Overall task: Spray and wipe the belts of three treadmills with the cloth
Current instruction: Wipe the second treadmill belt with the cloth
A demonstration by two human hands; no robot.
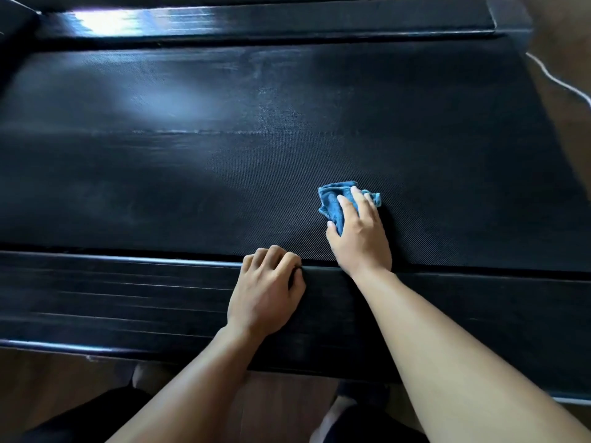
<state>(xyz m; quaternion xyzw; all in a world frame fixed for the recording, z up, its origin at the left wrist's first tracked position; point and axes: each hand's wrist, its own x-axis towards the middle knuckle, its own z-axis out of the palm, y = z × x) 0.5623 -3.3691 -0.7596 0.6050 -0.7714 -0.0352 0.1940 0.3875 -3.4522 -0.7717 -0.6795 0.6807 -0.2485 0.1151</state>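
Stage: wiping in hand on one belt (224, 155); faint smears and a dull sheen show across its far half, so I judge part of it already covered.
Remaining: the rest of this belt. Only one treadmill is in view, so the count out of three cannot be told.
Cloth (332, 203): blue, bunched, lying on the belt towards its near edge, right of centre.
Right hand (359, 238): flat on the cloth, fingers extended, pressing it down.
Left hand (267, 289): fingers curled, holding nothing, braced on the near rail (128, 292) at its inner edge.
Spray: no bottle in view.
Surroundings: far rail (256, 24); a white cable (556, 78) on the floor beyond the belt's right end.
Obstructions: nothing lies on the belt itself.
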